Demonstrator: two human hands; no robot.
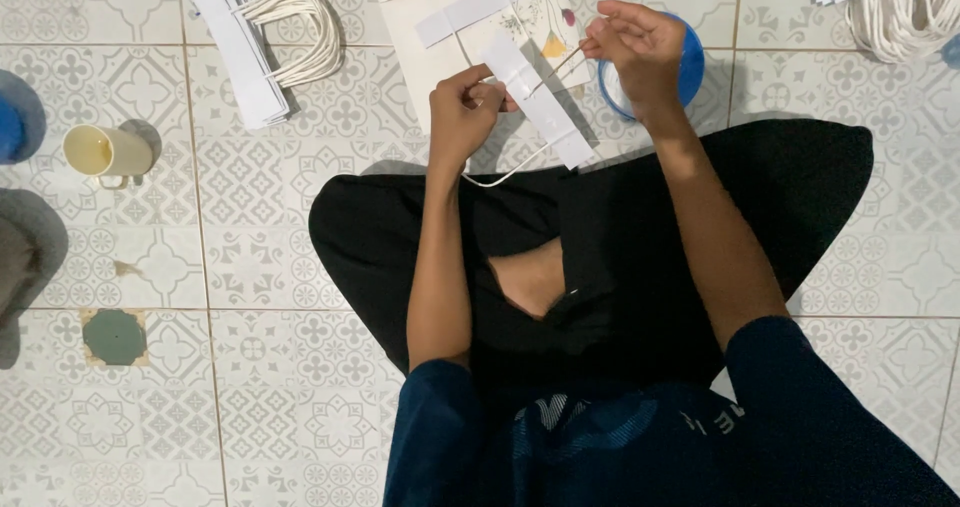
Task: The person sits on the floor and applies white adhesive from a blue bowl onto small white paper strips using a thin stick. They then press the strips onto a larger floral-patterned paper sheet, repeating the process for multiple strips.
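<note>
I sit cross-legged on a patterned tile floor. My left hand (463, 113) grips a long white paper strip (540, 109) that slants down to the right. My right hand (636, 49) pinches the end of a thin cord (556, 70) that runs back toward the strip. A white cord loop (505, 174) hangs below the left hand. Behind the hands lies a white paper bag with a flower print (545, 17) and another white strip (470, 12) across it.
A blue round bowl (690, 67) sits under the right wrist. A stack of white strips with cord handles (262, 42) lies at the upper left, a cream cup (105, 153) at the left, more white cords (905, 12) at the upper right.
</note>
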